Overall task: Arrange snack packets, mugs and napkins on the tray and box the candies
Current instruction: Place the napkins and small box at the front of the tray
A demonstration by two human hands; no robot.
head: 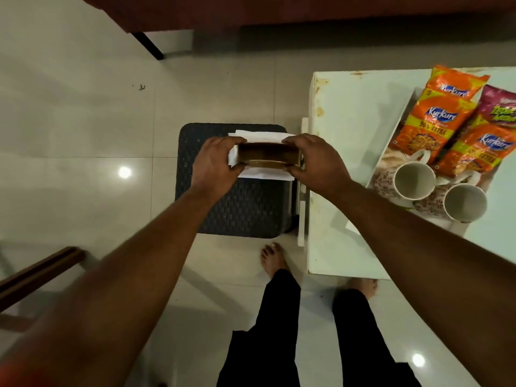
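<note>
My left hand (215,160) and my right hand (312,160) grip the two ends of a small open brown box (268,155), held above white napkins (262,174) on a dark woven stool (240,208). I cannot see candies inside the box. On the white table (343,129) to the right lies a white tray (396,121) with several orange snack packets (435,118), a pink one (499,107), and two white floral mugs (414,180) (465,202).
The stool stands on a glossy tiled floor (83,135), close against the table's left edge. My bare feet (273,258) are just in front of it. A dark wooden piece (36,275) sits at the lower left, and dark furniture (251,12) runs along the top.
</note>
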